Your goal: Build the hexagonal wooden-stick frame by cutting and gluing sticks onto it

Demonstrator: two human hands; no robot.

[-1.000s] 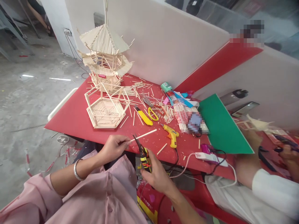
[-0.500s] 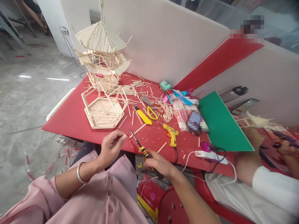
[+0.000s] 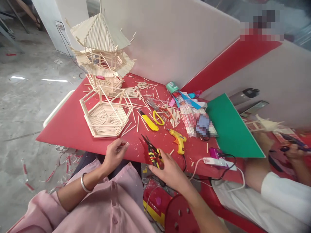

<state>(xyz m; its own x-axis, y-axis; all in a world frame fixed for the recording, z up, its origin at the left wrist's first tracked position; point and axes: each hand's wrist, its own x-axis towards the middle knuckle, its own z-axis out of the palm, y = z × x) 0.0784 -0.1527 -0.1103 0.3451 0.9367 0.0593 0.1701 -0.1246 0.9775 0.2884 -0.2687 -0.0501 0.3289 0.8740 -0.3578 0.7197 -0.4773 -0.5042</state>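
Observation:
My right hand (image 3: 170, 170) holds a pair of needle-nose pliers (image 3: 152, 152) with yellow-and-black handles at the table's front edge. The jaws are parted and point away from me, to the left; my thumb and fingers are spread around the handles. To the left, my left hand (image 3: 116, 156) is closed in a pinch above the edge; whatever lies between its fingertips is too small to make out. Just beyond it sits a hexagonal stick frame (image 3: 107, 118) with a spiral-patterned floor. Loose thin sticks (image 3: 128, 129) lie beside that frame.
A tiered stick pagoda (image 3: 102, 48) stands at the back left. A yellow utility knife (image 3: 149, 120), scissors (image 3: 158, 118) and a yellow glue gun (image 3: 179, 140) lie mid-table. Rightward are a green board (image 3: 233, 126), a power strip (image 3: 220, 162) and another person's arm (image 3: 257, 161).
The pliers' jaws have opened, and my right hand's fingers have spread. The stick near their tip is gone from there; another stick now lies beside the hexagonal frame. The view has shifted slightly.

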